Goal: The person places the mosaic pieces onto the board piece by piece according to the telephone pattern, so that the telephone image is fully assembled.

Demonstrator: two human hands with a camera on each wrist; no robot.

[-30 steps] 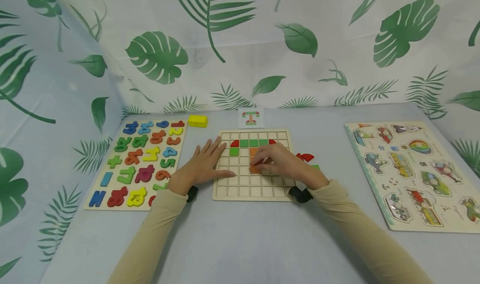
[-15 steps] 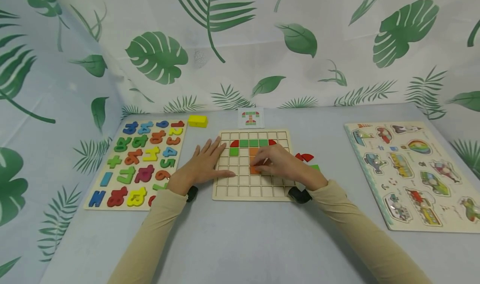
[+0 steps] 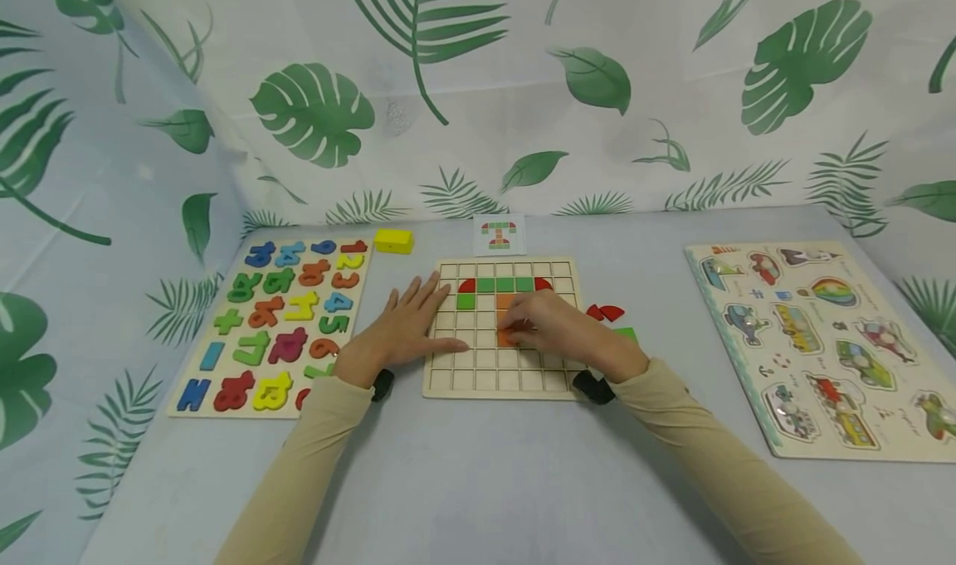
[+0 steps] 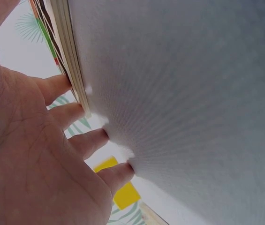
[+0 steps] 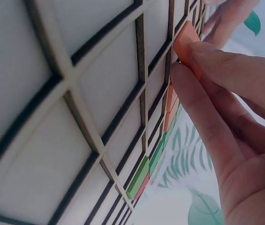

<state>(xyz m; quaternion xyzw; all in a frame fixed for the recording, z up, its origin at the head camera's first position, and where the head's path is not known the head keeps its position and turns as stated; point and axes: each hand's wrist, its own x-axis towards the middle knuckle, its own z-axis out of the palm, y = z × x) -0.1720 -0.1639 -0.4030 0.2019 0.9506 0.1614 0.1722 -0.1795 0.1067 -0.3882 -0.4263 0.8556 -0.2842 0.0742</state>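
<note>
A wooden grid board [image 3: 485, 380] lies flat on the table. Thumb and index finger of my right hand [image 3: 558, 324] pinch an orange square tile [image 5: 186, 44], which sits tilted at a cell near the board's middle. Above it in the same column are more orange tiles [image 3: 505, 301], partly covered by the hand. A row of green squares [image 3: 505, 284] crosses the upper board, with a red quarter-circle [image 3: 467, 285] at each end. Under its left end is a green tile [image 3: 466, 301]. My left hand [image 3: 399, 333] rests with spread fingers at the board's left edge.
Behind the board lies a pattern card [image 3: 499, 235], with a yellow block [image 3: 393, 241] to its left. Loose red quarter-circles [image 3: 612, 313] and a green piece [image 3: 626, 333] lie right of the board. A number puzzle [image 3: 287, 324] is at left, a picture puzzle [image 3: 829, 349] at right.
My right hand and wrist have shifted slightly left, still pinching the orange tile at about the same cell. The left hand has stayed in place.
</note>
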